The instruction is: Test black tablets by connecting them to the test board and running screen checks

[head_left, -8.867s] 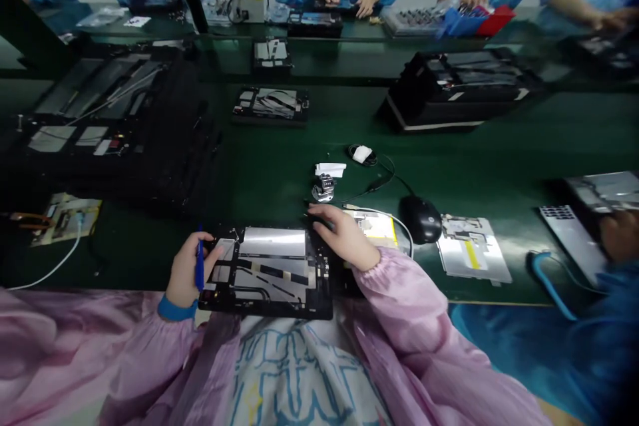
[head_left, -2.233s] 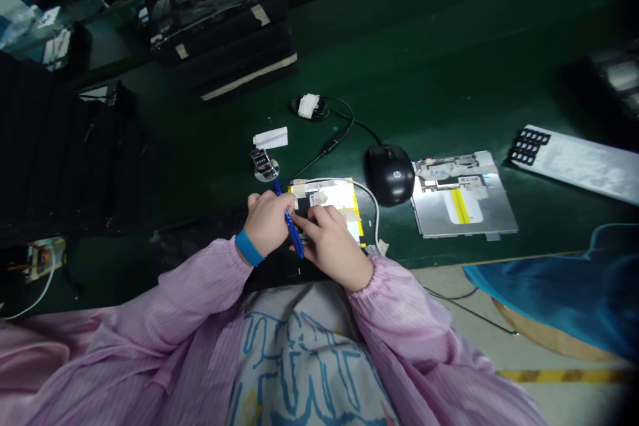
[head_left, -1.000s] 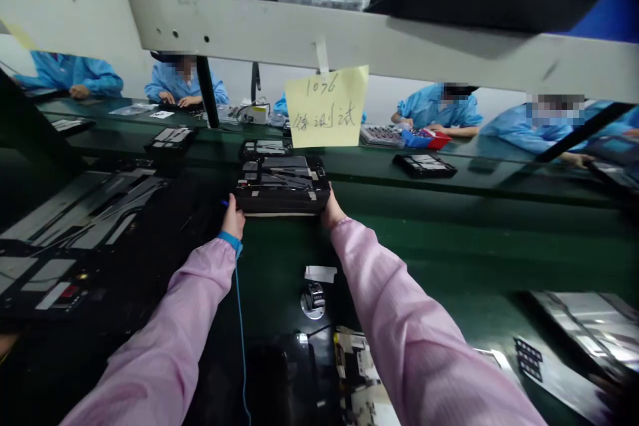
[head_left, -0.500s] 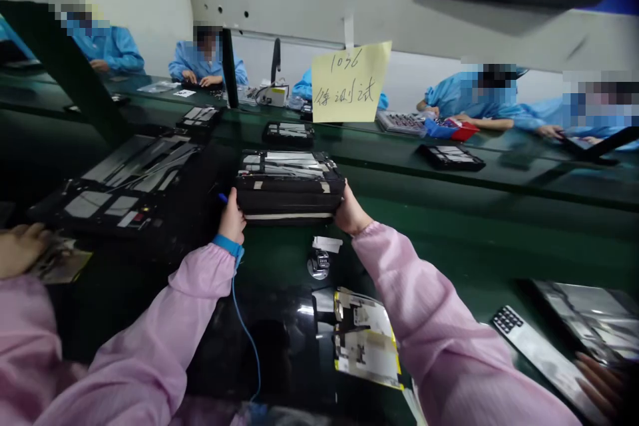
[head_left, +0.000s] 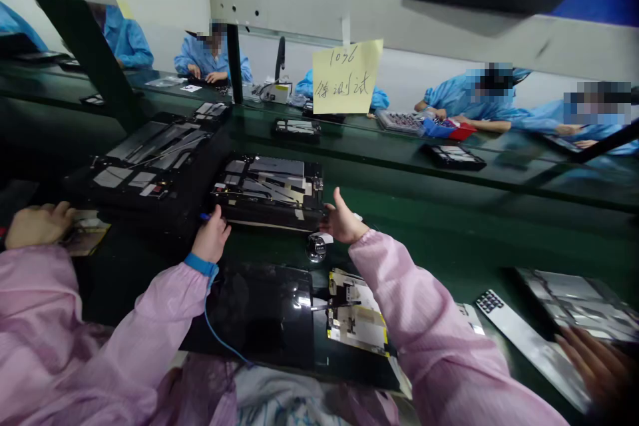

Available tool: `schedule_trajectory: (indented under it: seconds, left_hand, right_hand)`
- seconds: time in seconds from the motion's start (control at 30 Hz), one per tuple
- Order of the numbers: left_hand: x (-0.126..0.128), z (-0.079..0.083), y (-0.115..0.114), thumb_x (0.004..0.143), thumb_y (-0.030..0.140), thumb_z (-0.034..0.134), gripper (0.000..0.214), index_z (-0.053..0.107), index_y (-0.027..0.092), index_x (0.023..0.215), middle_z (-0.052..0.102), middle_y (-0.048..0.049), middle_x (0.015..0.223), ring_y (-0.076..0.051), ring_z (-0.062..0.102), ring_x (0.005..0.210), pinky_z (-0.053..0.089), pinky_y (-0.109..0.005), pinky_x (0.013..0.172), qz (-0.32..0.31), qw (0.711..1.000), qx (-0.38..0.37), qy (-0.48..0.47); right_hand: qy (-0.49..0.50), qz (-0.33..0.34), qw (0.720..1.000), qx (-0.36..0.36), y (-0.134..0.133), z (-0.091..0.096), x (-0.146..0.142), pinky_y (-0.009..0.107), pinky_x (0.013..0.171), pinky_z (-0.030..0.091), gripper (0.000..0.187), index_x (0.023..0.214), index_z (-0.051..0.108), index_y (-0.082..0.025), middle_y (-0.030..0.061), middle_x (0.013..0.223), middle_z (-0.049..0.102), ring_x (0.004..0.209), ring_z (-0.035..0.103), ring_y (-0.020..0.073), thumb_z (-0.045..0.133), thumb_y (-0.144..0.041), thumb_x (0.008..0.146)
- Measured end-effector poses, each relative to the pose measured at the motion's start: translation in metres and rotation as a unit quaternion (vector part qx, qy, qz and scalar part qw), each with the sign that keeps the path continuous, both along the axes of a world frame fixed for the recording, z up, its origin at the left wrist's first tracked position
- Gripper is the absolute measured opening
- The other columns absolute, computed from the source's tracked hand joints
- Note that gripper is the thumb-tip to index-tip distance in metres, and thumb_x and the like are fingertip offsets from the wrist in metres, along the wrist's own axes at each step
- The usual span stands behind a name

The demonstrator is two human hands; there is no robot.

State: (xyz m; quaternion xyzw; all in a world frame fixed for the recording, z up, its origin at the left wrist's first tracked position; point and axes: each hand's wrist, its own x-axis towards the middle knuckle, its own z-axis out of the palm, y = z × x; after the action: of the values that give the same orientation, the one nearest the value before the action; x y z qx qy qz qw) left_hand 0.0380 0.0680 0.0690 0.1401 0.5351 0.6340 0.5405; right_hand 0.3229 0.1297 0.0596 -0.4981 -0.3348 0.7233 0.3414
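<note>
A low stack of black trays (head_left: pixel 269 210), with an opened tablet on top, lies on the green belt in front of me. My left hand (head_left: pixel 212 238) is closed on a blue pen (head_left: pixel 204 216) and rests against the stack's left front corner. A blue wrist strap (head_left: pixel 200 264) with a cord is on that wrist. My right hand (head_left: pixel 342 221) lies against the stack's right end with its thumb raised and fingers stretched out. A black tablet (head_left: pixel 264 313) lies face down near me, with a yellow-edged part (head_left: pixel 357 313) beside it.
A metal tally counter (head_left: pixel 316 247) stands under my right wrist. A taller pile of black trays (head_left: pixel 150 170) is at the left. A neighbour's hand (head_left: pixel 37 223) is at far left, another hand (head_left: pixel 594 366) at bottom right. A yellow note (head_left: pixel 347 76) hangs ahead; blue-coated people sit beyond.
The stack has come toward me and a little left between my hands. My right hand has loosened, thumb now lifted. The view has dropped slightly.
</note>
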Motion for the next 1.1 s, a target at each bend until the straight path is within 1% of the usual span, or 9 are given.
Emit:
schedule_trajectory:
  seconds: [0.1, 0.2, 0.3, 0.4, 0.5, 0.63, 0.8, 0.93, 1.1]
  left_hand:
    - [-0.003, 0.002, -0.022, 0.084, 0.021, 0.062, 0.021, 0.058, 0.023, 0.104, 0.063, -0.0045, 0.120, -0.017, 0.056, 0.120, 0.037, -0.038, 0.109, -0.024, 1.000, -0.009, 0.017]
    - [-0.004, 0.009, -0.046, 0.076, 0.025, 0.070, 0.039, 0.056, 0.021, 0.112, 0.059, -0.0112, 0.129, -0.024, 0.052, 0.127, 0.037, -0.042, 0.109, -0.101, 0.992, -0.017, 0.078]
    - [-0.001, 0.017, -0.066, 0.072, 0.038, 0.074, 0.055, 0.053, 0.018, 0.118, 0.062, -0.0159, 0.126, -0.028, 0.054, 0.125, 0.037, -0.045, 0.109, -0.228, 0.951, 0.021, 0.208]
    - [0.012, 0.024, -0.080, 0.077, 0.044, 0.068, 0.055, 0.051, 0.018, 0.122, 0.064, -0.0166, 0.123, -0.030, 0.059, 0.118, 0.041, -0.047, 0.105, -0.379, 0.848, 0.072, 0.363]
    - [0.035, 0.027, -0.087, 0.081, 0.039, 0.063, 0.046, 0.051, 0.020, 0.122, 0.065, -0.0134, 0.122, -0.029, 0.061, 0.115, 0.044, -0.045, 0.102, -0.492, 0.717, 0.107, 0.481]
    - [0.080, 0.025, -0.091, 0.084, 0.029, 0.058, 0.021, 0.058, 0.020, 0.103, 0.067, -0.0103, 0.109, -0.025, 0.064, 0.100, 0.051, -0.038, 0.088, -0.582, 0.573, 0.174, 0.549]
    - [0.141, 0.013, -0.085, 0.082, 0.020, 0.058, 0.006, 0.055, 0.018, 0.087, 0.063, -0.0077, 0.085, -0.024, 0.061, 0.085, 0.049, -0.035, 0.077, -0.613, 0.455, 0.248, 0.597]
    - [0.171, 0.003, -0.080, 0.084, 0.017, 0.054, 0.003, 0.052, 0.018, 0.083, 0.060, -0.0073, 0.079, -0.024, 0.059, 0.080, 0.046, -0.034, 0.072, -0.604, 0.449, 0.250, 0.610]
    - [0.182, -0.004, -0.081, 0.084, 0.016, 0.052, 0.006, 0.047, 0.019, 0.082, 0.059, -0.0040, 0.080, -0.018, 0.056, 0.072, 0.041, -0.029, 0.066, -0.600, 0.529, 0.233, 0.553]
  right_hand:
    - [0.003, 0.022, 0.999, -0.034, -0.004, -0.001, 0.004, 0.027, 0.055, 0.047, 0.078, 0.103, 0.052, -0.018, 0.0032, 0.068, 0.057, 0.058, 0.058, 0.0173, 0.014, -0.082, 0.081]
    - [0.011, 0.040, 0.999, -0.030, -0.006, 0.001, 0.006, 0.030, 0.062, 0.050, 0.075, 0.097, 0.052, -0.019, 0.0048, 0.073, 0.058, 0.065, 0.059, 0.0186, 0.020, -0.084, 0.079]
    - [-0.031, 0.010, 0.998, 0.051, -0.014, 0.005, 0.014, 0.033, 0.075, 0.050, 0.063, 0.098, 0.054, -0.020, 0.0071, 0.088, 0.062, 0.079, 0.061, 0.0194, 0.034, -0.078, 0.082]
    - [-0.119, -0.061, 0.955, 0.264, -0.045, 0.004, 0.036, 0.033, 0.085, 0.047, 0.044, 0.102, 0.057, -0.023, 0.0048, 0.104, 0.062, 0.092, 0.059, 0.0182, 0.055, -0.061, 0.082]
    - [-0.255, -0.046, 0.880, 0.399, -0.098, -0.002, 0.061, 0.031, 0.077, 0.047, 0.022, 0.088, 0.060, -0.021, 0.0028, 0.087, 0.062, 0.081, 0.058, 0.0167, 0.060, -0.043, 0.084]
    - [-0.386, 0.057, 0.823, 0.412, -0.163, -0.026, 0.076, 0.033, 0.073, 0.048, 0.007, 0.086, 0.062, -0.019, 0.0052, 0.087, 0.060, 0.081, 0.058, 0.0186, 0.058, -0.025, 0.085]
    - [-0.494, 0.087, 0.761, 0.410, -0.182, -0.061, 0.080, 0.037, 0.078, 0.049, 0.010, 0.089, 0.062, -0.017, 0.0086, 0.091, 0.056, 0.086, 0.056, 0.0223, 0.063, -0.016, 0.079]
    - [-0.462, 0.063, 0.789, 0.400, -0.182, -0.066, 0.084, 0.035, 0.075, 0.047, 0.007, 0.079, 0.058, -0.018, 0.0065, 0.084, 0.058, 0.080, 0.055, 0.0201, 0.062, -0.012, 0.079]
    - [-0.279, -0.002, 0.900, 0.335, -0.196, -0.048, 0.081, 0.027, 0.064, 0.047, 0.006, 0.076, 0.058, -0.019, 0.0013, 0.074, 0.062, 0.067, 0.057, 0.0136, 0.062, -0.017, 0.081]
